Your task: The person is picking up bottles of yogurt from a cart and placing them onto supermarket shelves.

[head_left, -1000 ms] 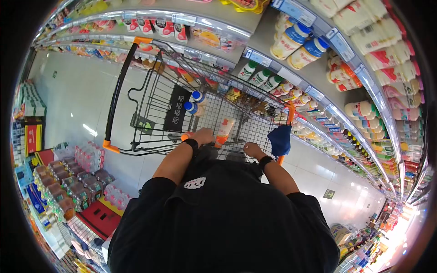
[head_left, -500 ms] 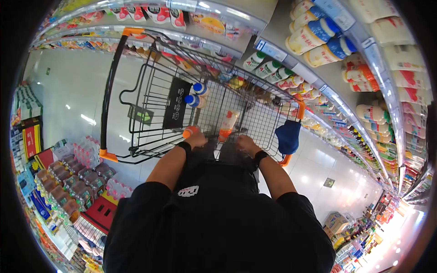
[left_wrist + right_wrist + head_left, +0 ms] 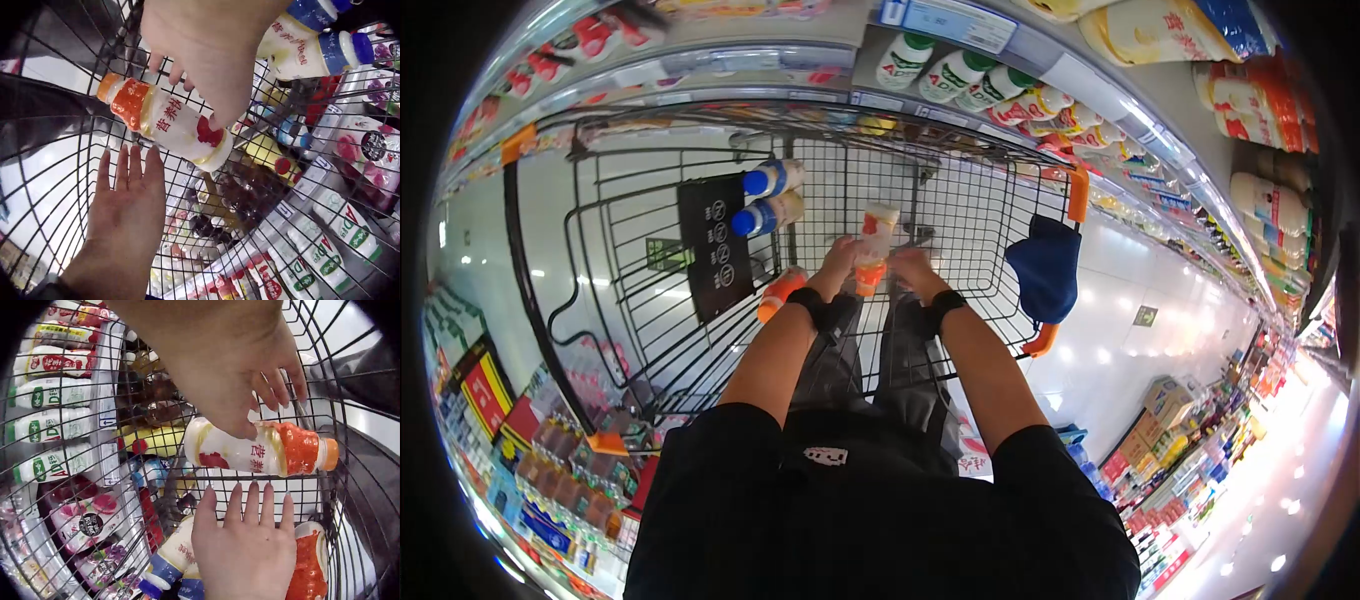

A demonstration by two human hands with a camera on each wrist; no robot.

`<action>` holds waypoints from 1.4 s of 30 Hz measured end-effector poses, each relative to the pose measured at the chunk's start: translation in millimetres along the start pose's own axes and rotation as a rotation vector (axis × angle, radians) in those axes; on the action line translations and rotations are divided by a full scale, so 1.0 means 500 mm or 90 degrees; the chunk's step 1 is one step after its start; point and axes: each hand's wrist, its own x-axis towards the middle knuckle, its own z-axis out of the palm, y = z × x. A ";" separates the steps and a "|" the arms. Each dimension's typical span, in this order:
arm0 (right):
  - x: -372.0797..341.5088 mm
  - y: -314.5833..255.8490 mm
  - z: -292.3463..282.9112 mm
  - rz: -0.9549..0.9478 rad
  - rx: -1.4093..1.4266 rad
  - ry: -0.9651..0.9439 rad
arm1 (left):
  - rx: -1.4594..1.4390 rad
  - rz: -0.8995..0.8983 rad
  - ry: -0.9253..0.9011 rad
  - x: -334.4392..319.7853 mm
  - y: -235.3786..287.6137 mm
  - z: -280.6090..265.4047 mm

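Observation:
In the head view a milk-drink bottle (image 3: 880, 228) with an orange cap lies in the shopping cart's wire basket (image 3: 965, 215), between my two hands. My left hand (image 3: 837, 268) is at its left side, fingers extended and fingertips right by the bottle, as the right wrist view shows. On the other side is my right hand (image 3: 915, 272), its straight fingers close to the bottle in the left wrist view. A second orange bottle (image 3: 780, 292) lies beside my left wrist. Two blue-capped bottles (image 3: 772, 178) lie farther forward on the left.
Shelves of bottled drinks (image 3: 948, 75) run along the far side of the cart. A dark blue cloth (image 3: 1042, 270) hangs on the cart's right end by an orange corner (image 3: 1078, 193). A black panel (image 3: 715, 248) is on the left. Packed drinks (image 3: 565, 470) stand at lower left.
The view has dropped closer over the cart. My left hand has come away from the second orange bottle, and both hands have moved in to either side of the middle bottle.

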 end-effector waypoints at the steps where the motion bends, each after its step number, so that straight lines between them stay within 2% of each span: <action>1: 0.023 0.014 0.010 -0.025 0.011 0.021 | -0.005 0.002 -0.010 0.026 -0.012 -0.001; 2: 0.050 0.021 0.018 -0.048 -0.044 0.055 | -0.010 0.007 -0.019 0.055 -0.019 -0.004; 4: 0.117 0.051 0.036 -0.093 -0.152 0.120 | 0.125 -0.020 -0.143 0.140 -0.085 -0.029; 5: 0.089 0.029 0.040 -0.183 -0.227 0.187 | 0.172 0.025 -0.195 0.202 -0.144 -0.043; 8: 0.084 0.032 0.056 -0.222 -0.115 0.063 | 0.003 0.065 -0.237 0.141 -0.094 -0.001; 9: 0.071 0.023 0.058 -0.168 -0.046 -0.005 | 0.100 0.099 -0.150 0.174 -0.129 -0.011; 10: 0.048 0.015 0.061 -0.151 0.019 -0.045 | 0.025 0.139 -0.115 0.172 -0.140 -0.002; 12: 0.006 -0.004 0.063 -0.149 0.144 -0.093 | -0.052 0.079 -0.160 0.204 -0.160 -0.009; 13: -0.007 -0.016 0.061 -0.101 0.113 -0.085 | -0.074 0.036 -0.187 0.202 -0.152 -0.008; 14: -0.017 -0.028 0.062 -0.052 0.087 -0.079 | -0.075 0.014 -0.144 0.180 -0.140 0.002; 16: -0.023 -0.045 0.065 -0.100 -0.041 -0.143 | 0.070 0.011 -0.004 0.184 -0.143 0.004; 17: -0.030 -0.046 0.064 -0.119 -0.107 -0.170 | 0.064 -0.002 -0.083 0.201 -0.156 -0.021; 18: -0.042 -0.043 0.071 -0.216 -0.163 -0.146 | 0.058 -0.016 -0.163 0.215 -0.160 -0.047; 20: -0.063 -0.041 0.085 -0.404 -0.287 -0.085 | 0.064 -0.019 -0.262 0.134 -0.101 -0.062; 21: -0.098 -0.057 0.074 -0.380 -0.274 -0.084 | 0.058 0.028 -0.307 0.076 -0.072 -0.059; 23: -0.198 -0.105 0.065 -0.343 -0.245 -0.090 | -0.022 -0.084 -0.314 -0.034 0.012 -0.036; 24: -0.167 -0.083 0.082 -0.443 -0.303 -0.084 | -0.093 -0.239 -0.268 -0.069 0.053 -0.030; 25: -0.264 -0.127 0.043 -0.313 -0.237 -0.166 | -0.092 -0.219 -0.333 -0.035 0.026 -0.066; 26: -0.252 -0.105 0.047 -0.381 -0.240 -0.163 | 0.069 -0.167 -0.285 -0.026 0.041 -0.080; 27: -0.232 -0.085 0.055 -0.450 -0.246 -0.162 | 0.148 -0.164 -0.276 -0.109 0.115 -0.056; 28: -0.277 -0.096 0.036 -0.476 -0.345 -0.082 | 0.223 -0.160 -0.263 -0.202 0.181 -0.021; 30: -0.432 -0.130 -0.004 -0.538 -0.725 0.180 | 0.321 -0.069 -0.286 -0.237 0.211 -0.020; 31: -0.445 -0.122 -0.015 -0.653 -0.772 0.343 | 0.422 0.002 -0.289 -0.239 0.218 -0.016; 32: -0.466 -0.118 -0.030 -0.729 -0.735 0.400 | 0.524 0.042 -0.309 -0.233 0.225 -0.019; 34: -0.527 -0.121 -0.066 -0.879 -0.658 0.508 | 0.724 0.083 -0.268 -0.330 0.268 0.039; 36: -0.587 -0.127 -0.101 -0.939 -0.614 0.515 | 0.684 0.082 -0.349 -0.321 0.234 0.033; 37: -0.611 -0.125 -0.120 -0.965 -0.593 0.513 | 0.655 0.084 -0.385 -0.357 0.222 0.047; 40: -0.658 -0.099 -0.188 -1.037 -0.573 0.349 | 0.678 0.008 -0.453 -0.453 0.220 0.105; 41: -0.663 -0.088 -0.208 -1.068 -0.429 0.313 | 0.528 -0.021 -0.535 -0.499 0.218 0.126; 42: -0.673 -0.073 -0.231 -1.048 -0.377 0.273 | 0.426 -0.043 -0.545 -0.538 0.217 0.140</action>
